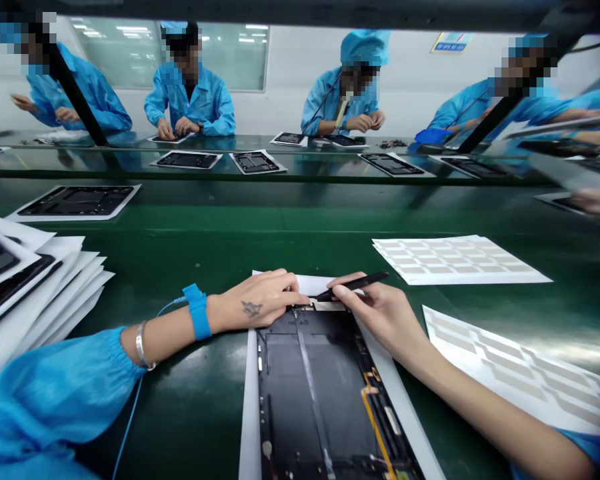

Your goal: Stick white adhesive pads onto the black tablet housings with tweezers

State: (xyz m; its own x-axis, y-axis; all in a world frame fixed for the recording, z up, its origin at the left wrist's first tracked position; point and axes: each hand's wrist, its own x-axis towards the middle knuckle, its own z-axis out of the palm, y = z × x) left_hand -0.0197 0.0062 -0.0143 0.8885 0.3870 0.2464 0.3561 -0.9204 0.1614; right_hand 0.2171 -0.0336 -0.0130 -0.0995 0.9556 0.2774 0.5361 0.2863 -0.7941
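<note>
An opened dark tablet chassis (pixel 325 393) lies on a white sheet (pixel 249 400) right in front of me. My left hand (pixel 260 303), with a blue wrist strap, rests on the chassis's far left edge, fingers pressed down flat beside a pale sticker strip (pixel 327 305). My right hand (pixel 380 310) is closed round black tweezers (pixel 353 285), whose tip touches that strip at the top edge of the chassis.
Two sheets of pale stickers lie to the right (pixel 455 260) (pixel 520 373). A stack of chassis on white sheets (pixel 25 287) sits at the left. More chassis (pixel 77 201) ride the green belt. Several people in blue coats work across it.
</note>
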